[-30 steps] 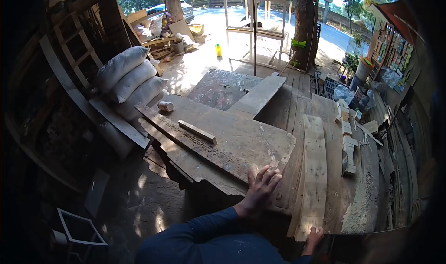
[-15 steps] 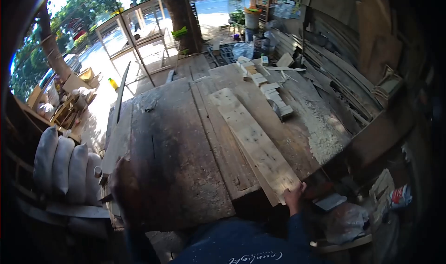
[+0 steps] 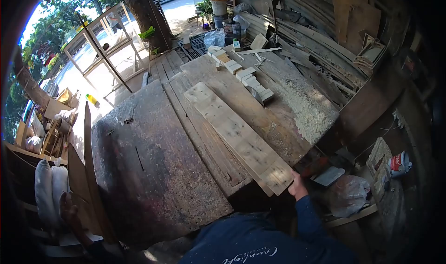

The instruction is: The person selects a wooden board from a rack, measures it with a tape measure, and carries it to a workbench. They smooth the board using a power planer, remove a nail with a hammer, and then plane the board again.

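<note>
Left hand (image 3: 69, 213) now farther left of right hand (image 3: 297, 187)'s plank (image 3: 241, 136) grip, by sacks (image 3: 44, 189). Long boards (image 3: 90, 185) shifted left too.

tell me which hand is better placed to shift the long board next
Right, I'd say. The right hand grips the near end of the long board, while the left hand is well away from it, beyond the table's left edge, near the sacks.

The near left of the counter (image 3: 153, 166) lies open for a hand to cross low. The long plank (image 3: 239, 136) obstructs its middle, while wood blocks (image 3: 241, 75) and piled sawdust (image 3: 312, 110) crowd the far right side.
</note>
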The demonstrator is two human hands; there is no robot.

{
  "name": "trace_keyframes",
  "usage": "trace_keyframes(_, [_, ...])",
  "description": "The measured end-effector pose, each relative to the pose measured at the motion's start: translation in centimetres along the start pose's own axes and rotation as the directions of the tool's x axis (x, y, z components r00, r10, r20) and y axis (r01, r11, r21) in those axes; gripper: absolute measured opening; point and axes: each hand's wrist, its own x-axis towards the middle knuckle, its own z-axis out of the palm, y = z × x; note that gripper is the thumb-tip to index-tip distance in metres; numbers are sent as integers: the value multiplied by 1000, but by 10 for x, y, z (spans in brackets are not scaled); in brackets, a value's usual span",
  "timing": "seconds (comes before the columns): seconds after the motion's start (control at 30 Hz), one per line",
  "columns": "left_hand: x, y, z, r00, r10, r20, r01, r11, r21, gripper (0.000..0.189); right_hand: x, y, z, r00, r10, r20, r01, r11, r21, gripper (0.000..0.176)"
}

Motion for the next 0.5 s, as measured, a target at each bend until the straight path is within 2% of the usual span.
trace_keyframes(0.03, [1,-17,-7,1000,-4,16,4,1000,-9,73,-1,0,5,1000,16,2,-16,1000,21,55])
trace_keyframes(0.13, [-9,-70,-27,997,-62,37,69,975,-212,73,0,16,5,995,-52,82,45,995,87,53])
trace_keyframes(0.17, [-14,-84,-31,995,-94,35,100,958,-268,73,1,19,8,999,-25,23,22,993,115,53])
trace_keyframes(0.2, [-26,-59,-21,995,-94,27,98,962,-253,72,2,25,12,999,9,-36,-3,990,141,53])
trace_keyframes(0.23, [-28,-55,-17,995,-80,52,87,983,-159,71,0,30,16,994,41,-97,-25,986,166,53])
trace_keyframes(0.3, [-37,-57,-12,994,-55,98,52,998,25,69,-9,31,31,998,53,-17,-50,988,149,54])
trace_keyframes(0.33, [-41,-68,-6,996,-24,83,34,991,-126,64,-17,33,40,998,46,33,-50,989,137,54])
trace_keyframes(0.4, [-46,-82,-3,997,-72,15,72,997,0,59,-25,44,48,985,5,170,-24,994,110,54])
trace_keyframes(0.43, [-46,-85,3,996,-89,-16,90,994,61,56,-27,50,48,989,14,148,-17,1000,19,55])
trace_keyframes(0.5, [-50,-60,23,985,-118,-126,158,914,374,48,-15,55,32,998,-51,31,57,973,-224,63])
